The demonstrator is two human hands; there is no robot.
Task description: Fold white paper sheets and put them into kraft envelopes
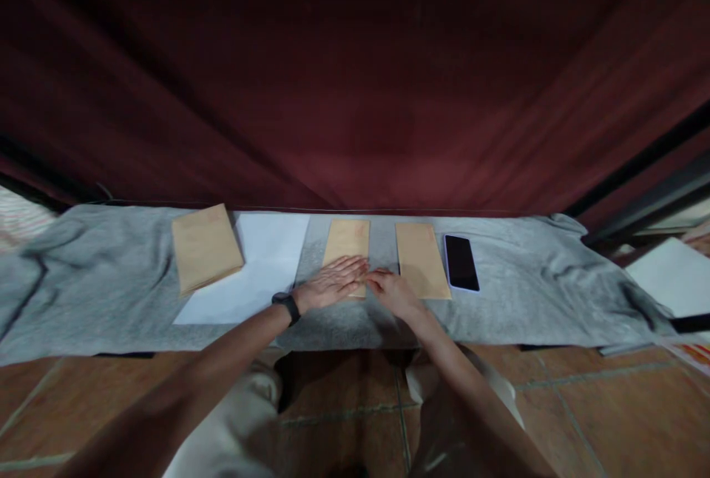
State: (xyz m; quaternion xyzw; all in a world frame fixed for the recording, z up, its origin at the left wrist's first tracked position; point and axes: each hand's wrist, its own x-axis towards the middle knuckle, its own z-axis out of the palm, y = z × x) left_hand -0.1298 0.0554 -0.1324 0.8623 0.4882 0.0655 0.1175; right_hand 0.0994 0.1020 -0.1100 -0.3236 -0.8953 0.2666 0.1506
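Note:
A brown paper envelope (348,236) lies upright on the grey cloth in front of me, with a small reddish print near its top right corner. My left hand (331,280) rests flat across its lower half, fingers stretched out to the right; a dark watch is on that wrist. At the envelope's right edge, my right hand (389,290) is closed, thumb and fingertips pinched on the paper beside the left fingertips. Just right of that hand lies a second brown envelope (422,260), flat and untouched. The left hand covers part of the first envelope.
Grey cloth (515,278) covers the long, narrow surface. At left, a stack of brown envelopes (205,247) overlaps a large white sheet (269,263). A phone (461,263) lies right of the second envelope. A dark red curtain (355,93) hangs behind; floor tiles (344,389) show below.

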